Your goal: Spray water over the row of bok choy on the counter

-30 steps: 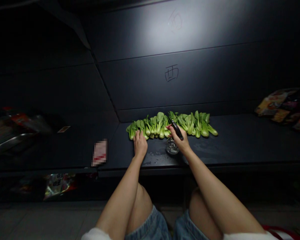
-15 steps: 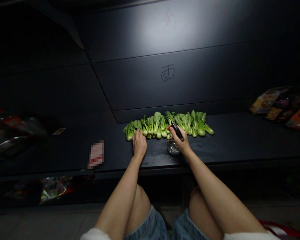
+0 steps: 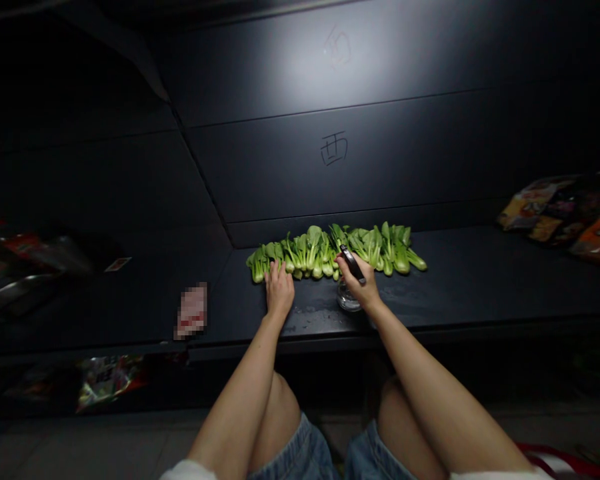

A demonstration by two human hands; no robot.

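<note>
A row of green bok choy (image 3: 314, 250) lies along the back of the dark shelf (image 3: 460, 280), leaves toward the back panel and pale stem ends toward me. My left hand (image 3: 280, 291) rests at the row's left part, fingers extended and touching the stems. In my right hand (image 3: 364, 285) is a spray bottle (image 3: 351, 263) with a black trigger head, gripped around its neck. Its clear bottom part shows below my fingers, just above or on the shelf; which, I cannot tell. The nozzle points toward the vegetables. Small wet spots mark the shelf between my hands.
Colourful bags (image 3: 545, 210) sit at the shelf's right end. To the left are a blurred-out pinkish item (image 3: 192, 311), a small card (image 3: 118, 264) and dim packages (image 3: 35, 253). A shiny packet (image 3: 109, 380) lies on the lower level. The dark back panel (image 3: 280, 167) rises behind the row.
The spray bottle's clear part has shifted very slightly right and toward me. My left hand stays where it was at the bok choy.
</note>
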